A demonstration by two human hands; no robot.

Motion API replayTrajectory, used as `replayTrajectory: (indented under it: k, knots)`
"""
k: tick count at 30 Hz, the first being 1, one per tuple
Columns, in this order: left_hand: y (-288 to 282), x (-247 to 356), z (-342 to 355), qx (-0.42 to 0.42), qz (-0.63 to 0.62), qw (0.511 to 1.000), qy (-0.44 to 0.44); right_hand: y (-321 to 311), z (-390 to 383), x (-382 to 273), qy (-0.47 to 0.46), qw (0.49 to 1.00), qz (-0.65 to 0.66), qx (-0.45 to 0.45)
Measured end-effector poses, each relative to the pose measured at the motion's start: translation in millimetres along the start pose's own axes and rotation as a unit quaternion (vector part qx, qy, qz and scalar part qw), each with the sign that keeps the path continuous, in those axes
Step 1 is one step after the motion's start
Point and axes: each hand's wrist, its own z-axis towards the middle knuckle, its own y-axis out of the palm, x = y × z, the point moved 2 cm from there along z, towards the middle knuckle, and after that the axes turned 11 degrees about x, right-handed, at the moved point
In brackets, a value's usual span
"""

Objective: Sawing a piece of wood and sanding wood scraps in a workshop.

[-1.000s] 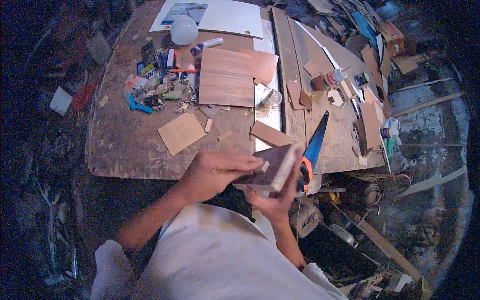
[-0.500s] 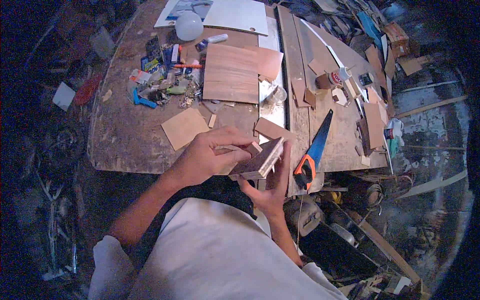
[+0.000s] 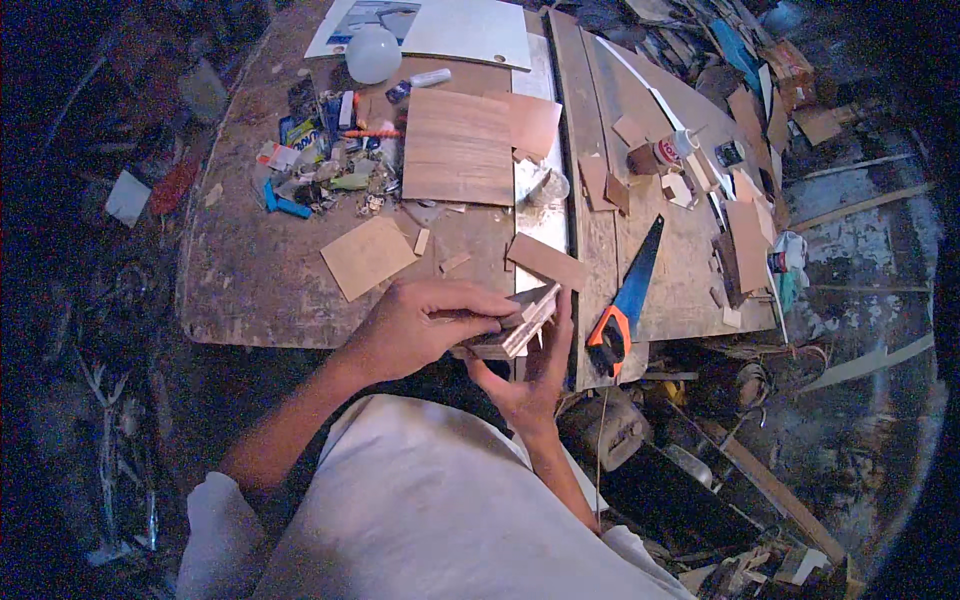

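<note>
In front of my body, my right hand [image 3: 530, 395] holds a tilted wooden piece [image 3: 532, 322] from below, thumb on its near side and fingers along its right side. Pale, layered-looking edges of the piece face right. My left hand [image 3: 425, 322] pinches a small block [image 3: 513, 319], apparently of wood, against the upper face of that piece; the fingers hide most of it. A thin rectangular wood strip [image 3: 547, 262] lies on the bench just beyond the hands. To their right rests a handsaw [image 3: 635, 285] with an orange and black handle.
The worn workbench [image 3: 260, 270] bears a square board [image 3: 368, 257], a larger brown panel [image 3: 460, 148], a heap of small hardware and packets [image 3: 335, 165], and a white round bulb [image 3: 373, 55]. Offcuts and a glue-like bottle [image 3: 665, 152] stand at the right.
My left hand has moved slightly down with the small block, which now sits lower against the wooden piece. The piece has shifted a little left and is tilted more edge-on.
</note>
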Motion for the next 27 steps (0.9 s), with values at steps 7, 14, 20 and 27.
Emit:
replayTrajectory:
  k: [7, 14, 20, 27]
  knots:
    - [-2.7, 1.7, -10.8, -0.03, -0.011, 0.999, 0.026, -10.2, -2.9, -21.3, 0.0, 0.996, 0.095, 0.002]
    - [-1.6, -1.4, -12.8, -0.005, -0.004, 0.997, 0.079, -16.2, 4.1, -38.5, -0.091, 0.996, -0.011, -0.018]
    - [-1.4, -4.9, -13.9, 0.01, -0.004, 0.997, 0.08, -11.7, 2.0, -39.1, -0.048, 0.997, 0.06, 0.01]
    - [-0.5, 2.8, -10.0, -0.006, -0.03, 0.996, 0.08, -17.1, 1.4, -49.7, -0.006, 0.998, 0.068, 0.003]
